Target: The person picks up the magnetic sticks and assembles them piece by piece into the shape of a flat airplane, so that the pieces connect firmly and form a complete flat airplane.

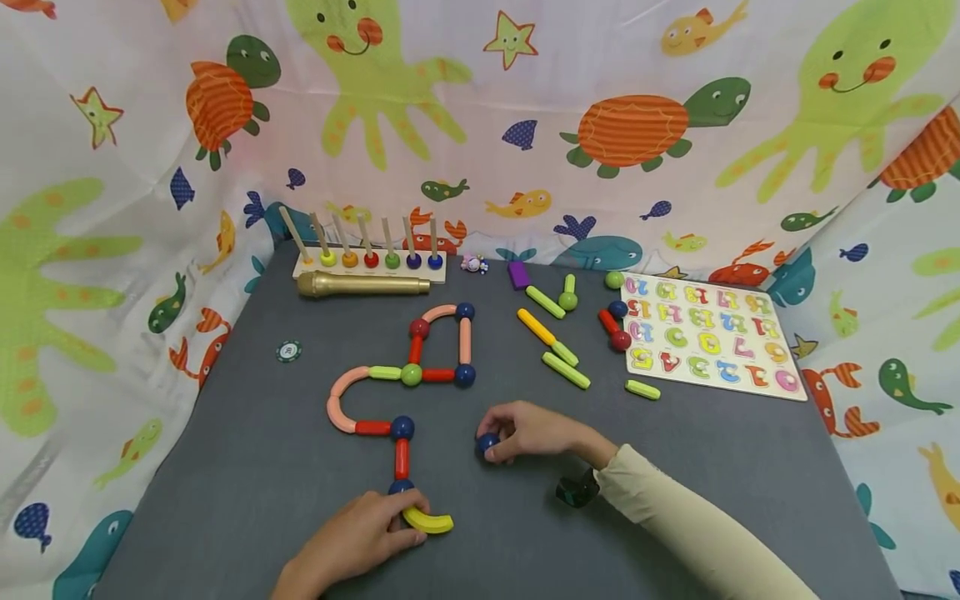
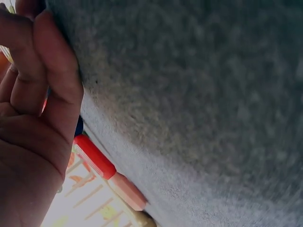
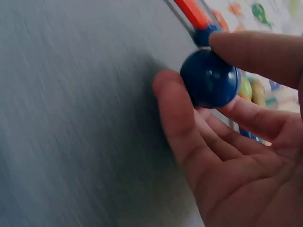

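In the head view my right hand [image 1: 536, 431] pinches a blue ball [image 1: 487, 442] between thumb and fingers, just over the table. The right wrist view shows that glossy blue ball [image 3: 210, 78] close up. My left hand [image 1: 360, 533] grips a yellow curved rod [image 1: 429, 522] at the lower end of a chain of magnetic rods and balls. A second blue ball [image 1: 401, 487], partly covered by the left fingers, joins the curved rod to a red rod [image 1: 402, 459]. In the left wrist view the left hand [image 2: 38, 104] hides the yellow rod.
Joined rods and balls, with a green ball [image 1: 411, 374], lie left of centre. Loose green rods [image 1: 566, 370] lie right of it. A number puzzle board [image 1: 720, 377], a peg stand [image 1: 303, 265], a gold microphone [image 1: 367, 285] and a poker chip [image 1: 288, 351] lie around.
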{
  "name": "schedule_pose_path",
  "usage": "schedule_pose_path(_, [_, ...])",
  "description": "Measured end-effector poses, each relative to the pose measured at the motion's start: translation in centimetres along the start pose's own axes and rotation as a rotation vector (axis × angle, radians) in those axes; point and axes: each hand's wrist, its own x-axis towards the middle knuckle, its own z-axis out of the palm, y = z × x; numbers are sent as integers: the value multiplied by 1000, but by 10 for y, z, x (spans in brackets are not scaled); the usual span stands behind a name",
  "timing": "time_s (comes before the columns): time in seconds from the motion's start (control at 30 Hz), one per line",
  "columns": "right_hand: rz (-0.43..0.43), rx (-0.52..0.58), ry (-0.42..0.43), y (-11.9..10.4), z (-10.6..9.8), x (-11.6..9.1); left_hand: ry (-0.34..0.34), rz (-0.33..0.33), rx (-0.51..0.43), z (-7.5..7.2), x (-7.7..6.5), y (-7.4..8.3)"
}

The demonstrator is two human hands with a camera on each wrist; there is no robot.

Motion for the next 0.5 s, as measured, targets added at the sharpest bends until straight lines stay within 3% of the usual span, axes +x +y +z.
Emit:
schedule_pose_path(0.27, [11, 160, -158, -10, 53, 5, 52, 44, 31, 3, 1, 2])
schedule_pose_path(0.5, [-9, 129, -134, -10, 70, 5, 63, 50, 40, 4, 3, 5])
